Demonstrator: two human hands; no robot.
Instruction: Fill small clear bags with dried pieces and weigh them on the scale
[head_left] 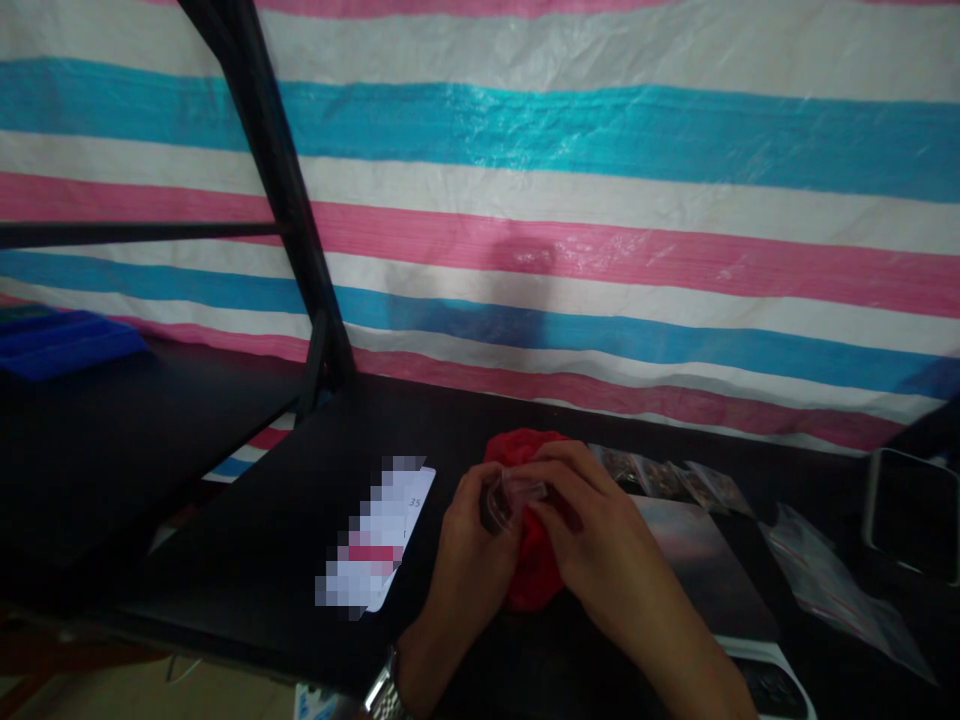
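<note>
A small clear plastic bag [517, 490] is pinched between my two hands at the middle of the black table. My left hand [478, 545] is closed on its left side, the fingers curled around it. My right hand [589, 510] grips the bag's right side, thumb and fingers together. Whatever is inside the bag is too dim to make out. Directly beneath and behind both hands lies a bright red, crumpled, soft-looking thing [538, 575]. The hands cover much of it, so I cannot tell its kind.
Left of my hands lies a lit white screen or card [405, 540], partly blurred. Small bags of brown bits [660, 477], a flat grey device [701, 570], clear zip bags [840, 585] and a pale-rimmed dark object [911, 515] lie rightward. A black post [281, 190] and blue tray [71, 340] stand left.
</note>
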